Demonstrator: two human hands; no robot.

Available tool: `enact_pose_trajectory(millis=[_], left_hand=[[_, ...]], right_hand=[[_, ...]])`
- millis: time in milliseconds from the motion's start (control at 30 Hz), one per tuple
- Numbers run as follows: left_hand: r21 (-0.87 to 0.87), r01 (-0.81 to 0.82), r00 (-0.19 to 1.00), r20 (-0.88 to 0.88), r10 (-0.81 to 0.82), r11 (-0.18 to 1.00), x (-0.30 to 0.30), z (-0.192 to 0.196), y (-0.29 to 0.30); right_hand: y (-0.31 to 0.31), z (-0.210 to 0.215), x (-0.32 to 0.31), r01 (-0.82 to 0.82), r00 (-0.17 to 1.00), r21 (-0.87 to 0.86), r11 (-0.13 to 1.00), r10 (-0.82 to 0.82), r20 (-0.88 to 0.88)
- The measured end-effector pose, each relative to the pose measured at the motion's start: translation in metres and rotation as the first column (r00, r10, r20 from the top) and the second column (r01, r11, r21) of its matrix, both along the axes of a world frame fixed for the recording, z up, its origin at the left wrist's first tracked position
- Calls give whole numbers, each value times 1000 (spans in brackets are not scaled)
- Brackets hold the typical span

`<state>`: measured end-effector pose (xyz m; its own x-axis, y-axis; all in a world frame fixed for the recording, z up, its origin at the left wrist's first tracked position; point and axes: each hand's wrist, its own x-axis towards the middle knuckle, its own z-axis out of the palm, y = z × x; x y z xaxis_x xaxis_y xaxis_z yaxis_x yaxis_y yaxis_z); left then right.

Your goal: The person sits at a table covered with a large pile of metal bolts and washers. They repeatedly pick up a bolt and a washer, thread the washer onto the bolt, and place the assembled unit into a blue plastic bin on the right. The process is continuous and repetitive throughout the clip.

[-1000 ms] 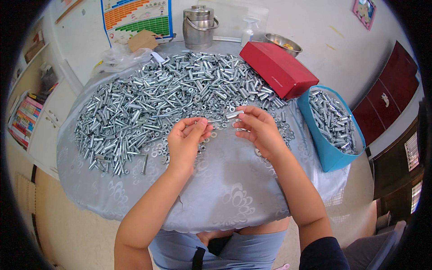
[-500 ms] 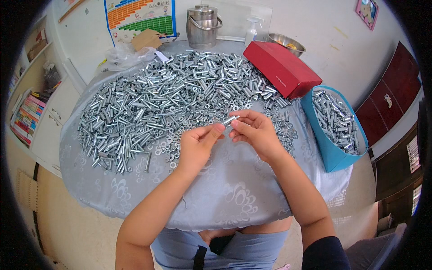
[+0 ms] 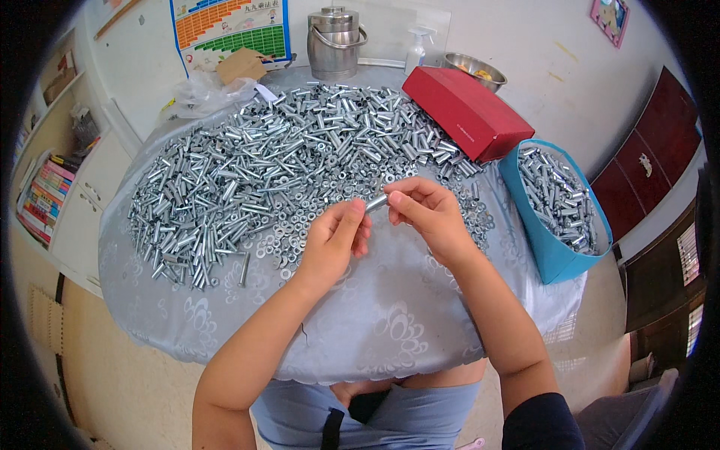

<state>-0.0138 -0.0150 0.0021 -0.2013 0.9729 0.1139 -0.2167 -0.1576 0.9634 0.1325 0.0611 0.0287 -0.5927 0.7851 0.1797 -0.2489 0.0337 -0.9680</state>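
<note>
Held piece (image 3: 377,202): silver metal, smooth and glossy
Pile (image 3: 255,150): bare silver metal, smooth, full of bright glints
Washers (image 3: 287,238): flat silver metal, softer shine
Tabletop (image 3: 397,337): grey covering with a satin sheen and shinier floral pattern; cloth or plastic, hard to tell
Box (image 3: 471,112): smooth red card by its look, low sheen
Bin (image 3: 541,236): matt blue, fabric-like walls
Pot (image 3: 332,54): shiny metal
Bowl (image 3: 497,82): thin, polished metal
Bag (image 3: 202,96): clear plastic, crinkled, glossy
Scrap (image 3: 241,67): matt brown card
Poster (image 3: 232,34): smooth printed paper
Shorts (image 3: 427,412): matt cloth
</note>
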Motion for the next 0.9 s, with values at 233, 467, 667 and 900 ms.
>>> enact_pose_trajectory(millis=[233, 467, 667, 900], left_hand=[[-128, 262, 954, 183, -236, 957, 2, 13, -7], [-110, 191, 961, 222, -163, 975, -3, 8, -2], [-120, 170, 970, 195, -144, 978, -3, 8, -2], [-136, 170, 972, 189, -142, 976, -3, 7, -2]], right_hand=[[0, -2, 1, 4, 999, 102, 995, -10, 53], [25, -14, 23, 95, 720, 826, 556, -611, 328], [30, -34, 22, -81, 589, 908, 411, -715, 376], [31, -38, 20, -95, 598, 910, 404, -708, 376]])
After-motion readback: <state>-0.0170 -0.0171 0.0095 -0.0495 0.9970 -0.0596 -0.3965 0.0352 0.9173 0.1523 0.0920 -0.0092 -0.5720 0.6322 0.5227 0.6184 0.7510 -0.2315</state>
